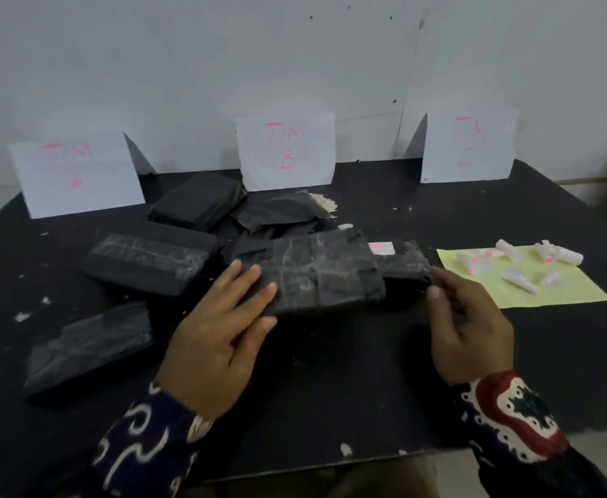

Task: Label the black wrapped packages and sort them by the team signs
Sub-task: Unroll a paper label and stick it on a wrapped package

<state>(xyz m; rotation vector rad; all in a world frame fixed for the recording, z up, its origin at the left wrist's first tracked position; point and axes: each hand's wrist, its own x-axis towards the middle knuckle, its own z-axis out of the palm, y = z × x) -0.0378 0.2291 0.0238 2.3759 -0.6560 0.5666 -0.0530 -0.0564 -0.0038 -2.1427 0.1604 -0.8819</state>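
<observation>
Head cam: L hand (219, 339) spread flat, fingers on left end of black wrapped package (325, 273) mid-table (331, 372). R hand (469, 328) loosely curled, empty, just beside labelled package (401, 262). TIM B sign (286, 152) behind.

White scraps (21, 317) litter the black table (331, 389).

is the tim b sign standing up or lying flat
Standing: the TIM B sign stands upright at the table's back edge against the wall.
</observation>
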